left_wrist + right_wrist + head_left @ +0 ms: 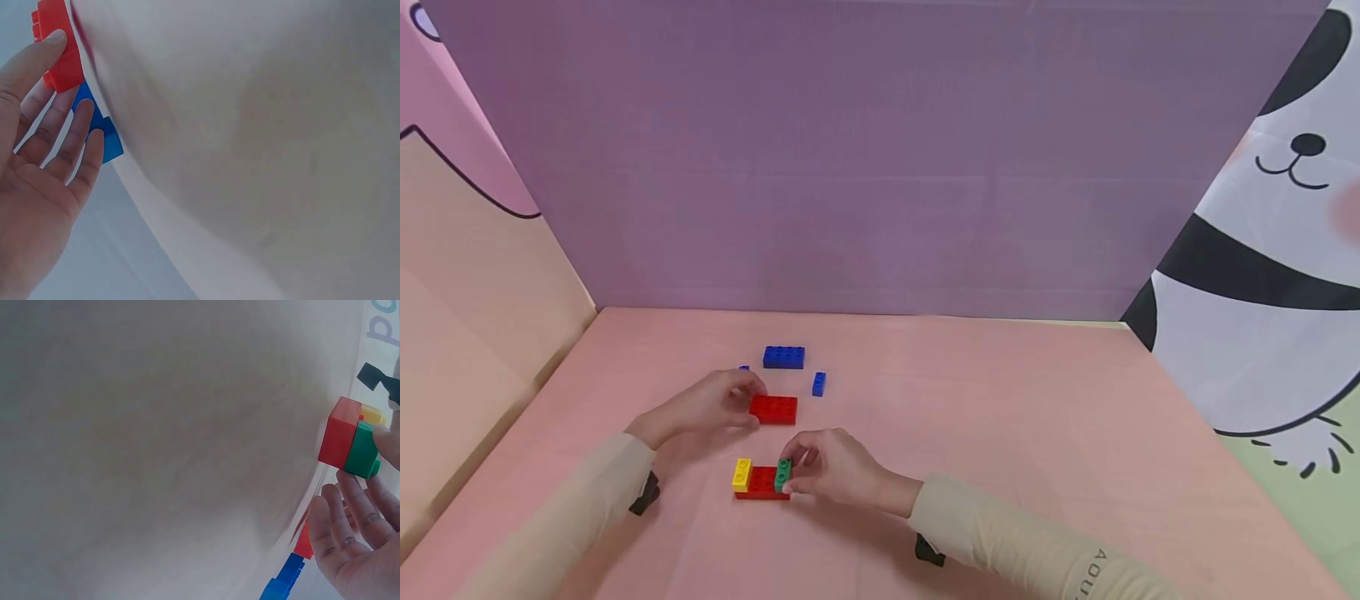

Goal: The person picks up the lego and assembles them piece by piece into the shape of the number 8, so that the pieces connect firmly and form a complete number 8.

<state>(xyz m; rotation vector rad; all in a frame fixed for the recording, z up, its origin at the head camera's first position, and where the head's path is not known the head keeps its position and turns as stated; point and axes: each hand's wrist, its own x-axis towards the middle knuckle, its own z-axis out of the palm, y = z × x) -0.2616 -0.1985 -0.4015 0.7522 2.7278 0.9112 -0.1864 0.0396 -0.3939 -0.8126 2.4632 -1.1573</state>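
Observation:
Near the middle left of the table, my left hand [718, 402] holds the left end of a red toy brick [775, 409] between thumb and fingers; in the left wrist view the thumb lies on this red brick [61, 53]. Closer to me lies another red brick [763, 481], with a narrow yellow brick [742, 473] on its left end. On its right end stands a narrow green brick [782, 473], which my right hand [842, 471] pinches between thumb and fingers. The right wrist view shows the thumb against the green brick [360, 450]. I cannot tell whether it is fully pressed down.
Behind the left hand, a wide blue brick [784, 357] lies on the pink table [1000, 417]. A small blue brick [818, 384] is to its right, and another small blue piece [744, 367] is mostly hidden by the left hand. A purple wall [865, 167] closes off the back.

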